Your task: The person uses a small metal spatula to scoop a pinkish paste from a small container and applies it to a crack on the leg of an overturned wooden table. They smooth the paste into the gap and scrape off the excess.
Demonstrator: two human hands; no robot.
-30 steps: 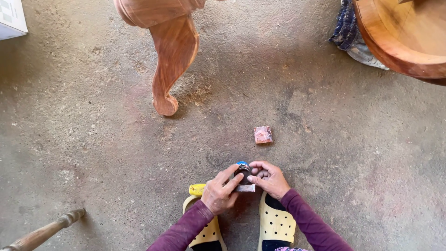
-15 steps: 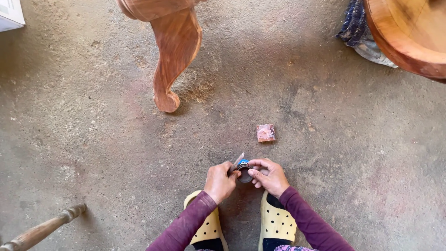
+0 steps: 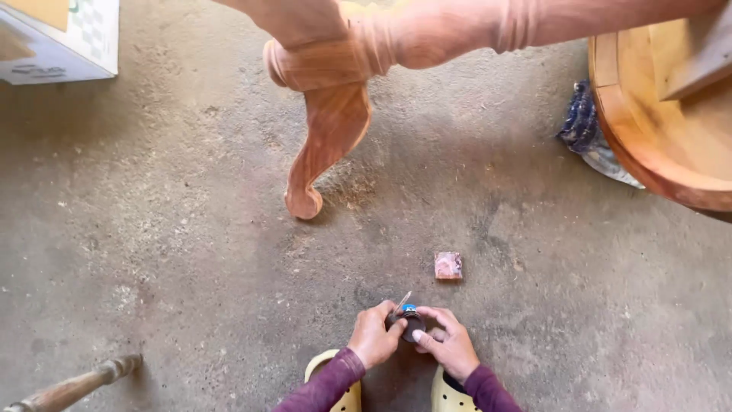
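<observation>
Both hands meet low in the head view, just above the person's yellow perforated clogs (image 3: 341, 381) on the bare concrete floor (image 3: 152, 252). The left hand (image 3: 374, 339) has its fingers curled shut against the left side of a small dark round object (image 3: 412, 326), thumb and forefinger pinched near its top. The right hand (image 3: 450, 345) cups the same object from the right and beneath, fingers loosely bent round it and the thumb lying along its lower edge. The object carries a blue cap or band on its upper face, and a thin pale sliver (image 3: 403, 299) projects from it, its long axis slanting up and to the right, away from the person; what the sliver is cannot be made out. The object is held clear of the floor between the two hands. A small pinkish square block (image 3: 448, 265) lies on the floor just beyond the hands, apart from them. Farther off stands a carved wooden furniture leg (image 3: 320, 145) with its scrolled foot on the concrete. A round wooden piece (image 3: 663, 130) occupies the upper right, crumpled cloth (image 3: 591, 133) beside it. A turned wooden spindle (image 3: 76, 385) lies lower left, a cardboard box (image 3: 61, 38) upper left.
</observation>
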